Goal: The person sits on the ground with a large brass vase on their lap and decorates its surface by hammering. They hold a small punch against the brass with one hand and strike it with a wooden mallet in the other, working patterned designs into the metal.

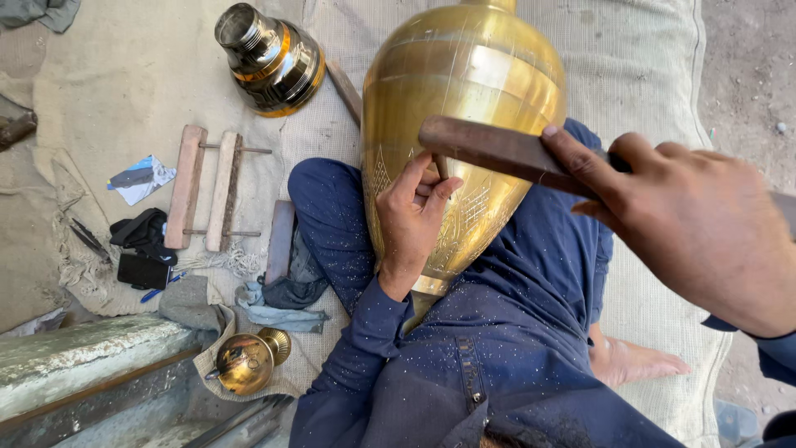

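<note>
Left hand [410, 217] pinches the chisel [440, 166] against the brass vase [464, 99]; right hand [688, 220] grips the hammer [489, 148]: strike squarely, lightly.

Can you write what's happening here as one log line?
left hand: holds chisel on brass vase | right hand: grips wooden mallet above chisel | vase: resting on lap

Single head-worn view, steeply downward and close over lap and floor mat [133, 75] (no second view)
</note>
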